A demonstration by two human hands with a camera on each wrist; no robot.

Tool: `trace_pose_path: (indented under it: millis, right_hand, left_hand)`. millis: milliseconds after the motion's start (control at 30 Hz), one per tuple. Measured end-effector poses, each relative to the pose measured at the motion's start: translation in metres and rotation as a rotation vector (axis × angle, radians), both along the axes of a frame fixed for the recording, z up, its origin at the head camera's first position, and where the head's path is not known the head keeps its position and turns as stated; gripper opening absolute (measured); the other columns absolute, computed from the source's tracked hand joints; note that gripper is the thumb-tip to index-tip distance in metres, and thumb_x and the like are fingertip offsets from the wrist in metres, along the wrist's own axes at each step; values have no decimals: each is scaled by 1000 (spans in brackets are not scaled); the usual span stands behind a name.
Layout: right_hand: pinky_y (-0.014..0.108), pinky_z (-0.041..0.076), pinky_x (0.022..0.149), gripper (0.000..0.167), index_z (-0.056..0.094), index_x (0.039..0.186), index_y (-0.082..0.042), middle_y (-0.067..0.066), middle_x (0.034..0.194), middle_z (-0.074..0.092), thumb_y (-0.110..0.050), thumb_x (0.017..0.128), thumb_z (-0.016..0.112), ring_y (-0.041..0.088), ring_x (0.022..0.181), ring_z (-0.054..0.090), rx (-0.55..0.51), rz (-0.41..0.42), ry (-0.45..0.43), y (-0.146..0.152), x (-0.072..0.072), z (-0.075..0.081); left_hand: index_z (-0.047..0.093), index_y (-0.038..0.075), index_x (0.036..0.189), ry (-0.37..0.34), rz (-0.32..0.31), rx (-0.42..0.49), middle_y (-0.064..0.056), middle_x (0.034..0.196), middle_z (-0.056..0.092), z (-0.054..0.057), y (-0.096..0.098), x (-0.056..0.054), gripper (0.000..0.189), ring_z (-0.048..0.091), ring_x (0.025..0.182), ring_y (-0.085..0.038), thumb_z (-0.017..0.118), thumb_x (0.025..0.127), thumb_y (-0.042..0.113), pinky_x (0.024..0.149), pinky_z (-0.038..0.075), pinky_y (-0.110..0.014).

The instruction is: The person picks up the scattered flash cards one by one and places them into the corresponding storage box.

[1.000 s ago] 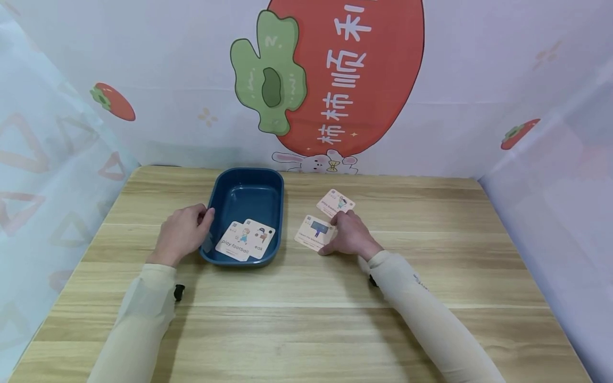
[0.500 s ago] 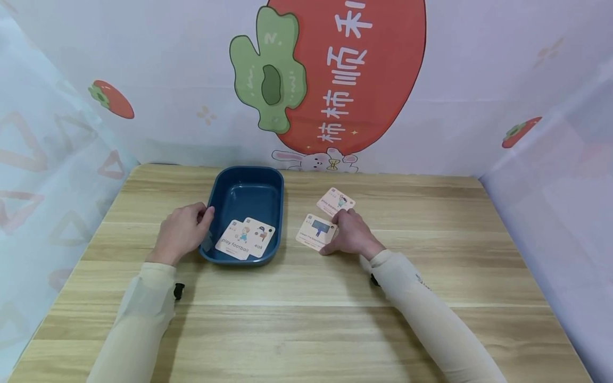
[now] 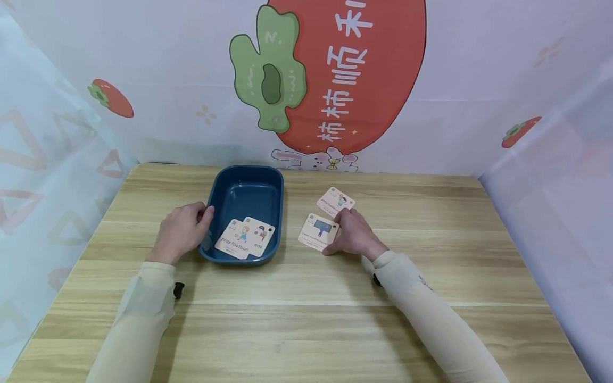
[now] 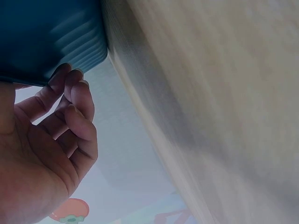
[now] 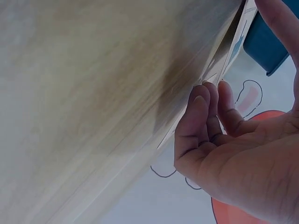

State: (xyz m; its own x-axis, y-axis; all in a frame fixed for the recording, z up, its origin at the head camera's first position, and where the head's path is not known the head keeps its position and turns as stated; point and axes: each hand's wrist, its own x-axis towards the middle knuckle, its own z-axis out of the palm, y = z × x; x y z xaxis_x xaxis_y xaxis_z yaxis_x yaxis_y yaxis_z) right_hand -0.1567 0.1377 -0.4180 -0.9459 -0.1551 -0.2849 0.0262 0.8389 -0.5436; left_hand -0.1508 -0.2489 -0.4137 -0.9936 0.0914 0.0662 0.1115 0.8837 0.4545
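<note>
My left hand (image 3: 179, 234) grips the left rim of a blue plastic tray (image 3: 246, 199), thumb over the edge. In the left wrist view its curled fingers press the tray's outer wall (image 4: 70, 32). My right hand (image 3: 356, 234) pinches the right side of a picture card with a blackboard (image 3: 318, 233) between thumb and fingers. The right wrist view shows this card (image 5: 239, 37) edge-on, one side tipped up from the table. Just behind it lies a second picture card (image 3: 334, 200), partly covered by my fingers.
Inside the tray's near end, a "play football" card (image 3: 233, 242) overlaps another card (image 3: 263, 238). The wooden table (image 3: 287, 330) ends at a printed cloth backdrop (image 3: 182, 127) behind, with cloth on both sides too.
My right hand has shifted slightly to the right, and the blackboard card has moved with it. The left hand and tray keep their places.
</note>
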Motion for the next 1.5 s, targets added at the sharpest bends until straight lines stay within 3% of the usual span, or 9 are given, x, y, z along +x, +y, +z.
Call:
trace_pose_path:
  millis: [533,700,933,1500]
  right_hand:
    - [43,45,93,70,55,117,0,15,115,60,-17,64,98,29,102,54,-28,15,37,7,-1,-1]
    - [41,47,87,58,55,117,0,14,109,60,-14,74,92,27,97,55,-65,-3,35,9,0,-1]
    - [40,49,84,39,58,111,2,13,101,62,-9,83,83,26,92,58,-118,17,99,14,1,1]
    - [35,51,78,20,65,105,1,12,97,65,-5,89,75,23,87,60,-163,-26,85,22,2,7]
  left_hand:
    - [62,4,86,-2,1,7,-7,67,56,0,0,0,41,52,59,-24,44,108,34,50,39,-35]
    - [62,4,85,0,-1,8,-7,67,56,0,1,0,41,52,59,-25,44,108,34,50,38,-35]
    - [62,4,86,-2,3,6,-8,67,56,0,1,0,41,52,59,-25,44,108,34,50,39,-35]
    - [63,3,89,-12,1,11,-8,69,58,1,1,0,40,54,61,-25,45,108,34,51,39,-35]
